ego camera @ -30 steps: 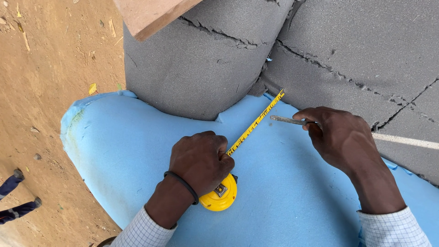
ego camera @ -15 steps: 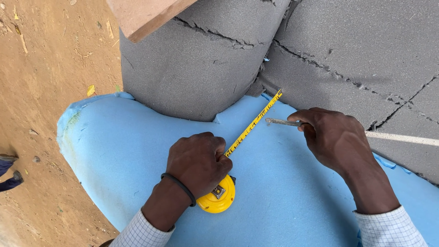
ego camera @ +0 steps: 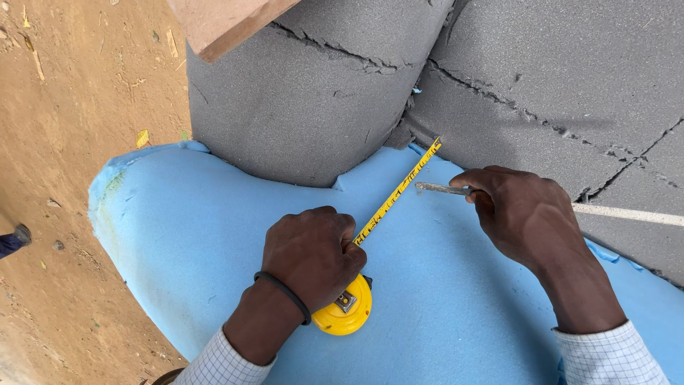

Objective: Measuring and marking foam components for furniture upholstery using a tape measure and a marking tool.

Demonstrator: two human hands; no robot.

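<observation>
My left hand (ego camera: 313, 253) presses down on a yellow tape measure (ego camera: 347, 311) that rests on a blue foam sheet (ego camera: 185, 235). Its yellow blade (ego camera: 399, 190) runs diagonally up and right to the edge of the grey foam. My right hand (ego camera: 524, 214) grips a thin grey metal blade (ego camera: 440, 188) whose tip points left, close to the tape's blade near its far end. A black band circles my left wrist.
Cracked grey foam blocks (ego camera: 499, 78) lie over the far part of the blue sheet. A wooden board corner (ego camera: 221, 25) juts in at the top. Sandy ground (ego camera: 64, 142) lies left, with another person's shoe (ego camera: 14, 239) at its edge.
Both hands stay almost still on the tape and the blade. The other person's feet at the left have moved mostly out of view.
</observation>
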